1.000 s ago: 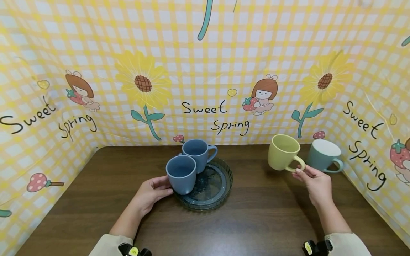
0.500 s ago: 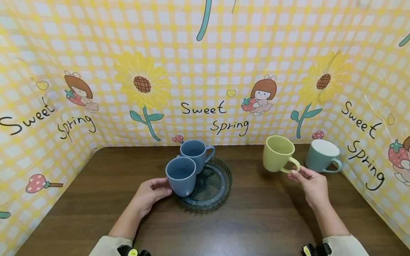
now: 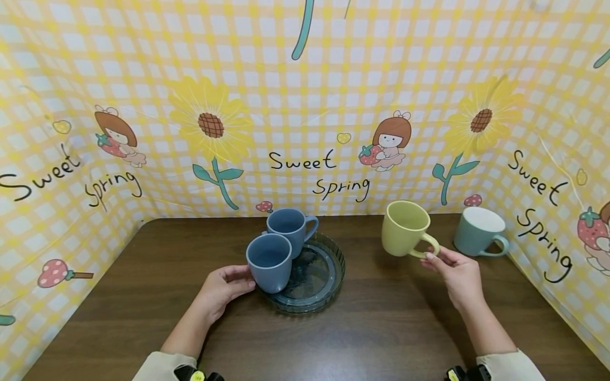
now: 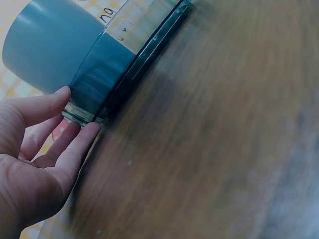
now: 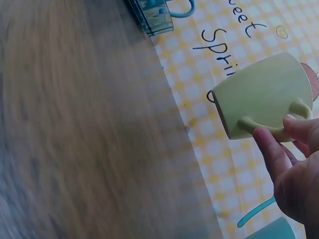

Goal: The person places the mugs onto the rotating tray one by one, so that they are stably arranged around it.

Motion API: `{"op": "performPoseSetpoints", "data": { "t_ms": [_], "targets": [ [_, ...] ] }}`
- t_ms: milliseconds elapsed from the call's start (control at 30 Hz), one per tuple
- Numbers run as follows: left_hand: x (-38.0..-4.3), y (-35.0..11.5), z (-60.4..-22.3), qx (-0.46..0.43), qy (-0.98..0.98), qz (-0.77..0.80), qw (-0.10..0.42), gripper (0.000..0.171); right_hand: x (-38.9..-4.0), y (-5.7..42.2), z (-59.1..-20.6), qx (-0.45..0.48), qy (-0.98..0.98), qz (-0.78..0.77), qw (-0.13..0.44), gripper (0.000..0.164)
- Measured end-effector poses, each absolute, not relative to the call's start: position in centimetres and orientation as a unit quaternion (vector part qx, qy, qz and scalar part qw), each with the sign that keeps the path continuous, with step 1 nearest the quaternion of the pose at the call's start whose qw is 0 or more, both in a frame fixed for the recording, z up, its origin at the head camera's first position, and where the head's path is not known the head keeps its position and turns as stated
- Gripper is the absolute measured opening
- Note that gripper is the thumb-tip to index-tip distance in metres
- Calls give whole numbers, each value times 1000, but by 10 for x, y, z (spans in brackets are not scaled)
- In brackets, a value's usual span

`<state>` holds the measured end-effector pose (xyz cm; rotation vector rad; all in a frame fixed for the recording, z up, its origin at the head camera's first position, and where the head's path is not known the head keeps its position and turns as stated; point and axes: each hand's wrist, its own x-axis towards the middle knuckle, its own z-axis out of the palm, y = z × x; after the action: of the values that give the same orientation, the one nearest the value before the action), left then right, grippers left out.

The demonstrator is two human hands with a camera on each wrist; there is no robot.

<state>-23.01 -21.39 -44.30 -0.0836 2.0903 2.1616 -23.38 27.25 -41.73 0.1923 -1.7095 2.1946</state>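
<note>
My right hand (image 3: 459,278) pinches the handle of a yellow-green mug (image 3: 402,230) between thumb and fingers. In the right wrist view the mug (image 5: 269,94) hangs in the air, clear of the table. On the left, my left hand (image 3: 221,291) grips the rim of a round, clear glass tray (image 3: 316,286), thumb at the rim and fingers lower down, as the left wrist view shows. Two blue mugs stand on that tray: a front mug (image 3: 270,264) close to my left fingertips and a rear mug (image 3: 289,227) with its handle pointing right.
A teal mug (image 3: 478,233) with a white inside stands at the back right, beyond my right hand. The brown wooden table (image 3: 371,328) meets a yellow checked cloth (image 3: 305,106) at the back and along both sides.
My right hand has carried the yellow-green mug leftward, away from the teal mug and toward the tray. The left hand, the tray and the blue mugs stay put.
</note>
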Motion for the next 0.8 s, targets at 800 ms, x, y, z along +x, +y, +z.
{"op": "performPoseSetpoints", "data": {
  "t_ms": [800],
  "targets": [
    [-229, -213, -440, -24, 691, 719, 71, 47, -228, 253, -409, 76, -625, 759, 168, 37]
  ]
}}
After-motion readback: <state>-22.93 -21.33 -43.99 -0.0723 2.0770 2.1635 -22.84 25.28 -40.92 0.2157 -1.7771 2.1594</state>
